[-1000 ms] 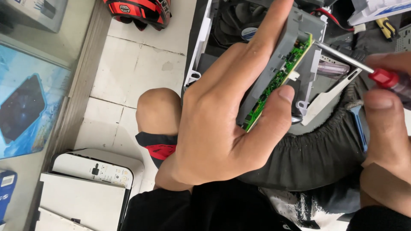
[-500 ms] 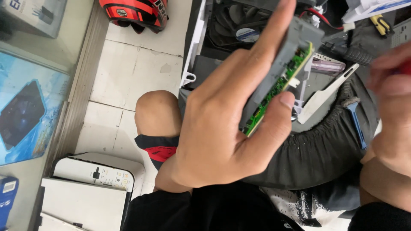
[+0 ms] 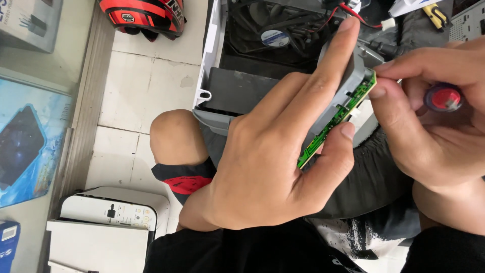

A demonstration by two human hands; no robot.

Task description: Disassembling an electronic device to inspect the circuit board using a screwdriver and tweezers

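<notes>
My left hand (image 3: pixel 275 162) grips a grey plastic part (image 3: pixel 352 78) with a green circuit board (image 3: pixel 336 119) along its edge, thumb under the board and fingers over the grey housing. My right hand (image 3: pixel 434 121) holds a red-handled screwdriver (image 3: pixel 443 97) in its palm. Its fingertips pinch the top corner of the green board. The screwdriver's shaft is hidden behind the fingers. Both hands are above my lap, over dark shorts (image 3: pixel 364 187).
An opened machine with a black fan (image 3: pixel 275 38) and red wires (image 3: pixel 348 12) lies on the tiled floor (image 3: pixel 146 96) ahead. A red and black helmet (image 3: pixel 141 15) sits at the top left. A white printer (image 3: pixel 108 227) stands at the lower left, boxes (image 3: pixel 28 146) beside it.
My right hand has moved left onto the board's top corner, turning the screwdriver so that its shaft no longer shows. The left hand keeps the part in the same grip.
</notes>
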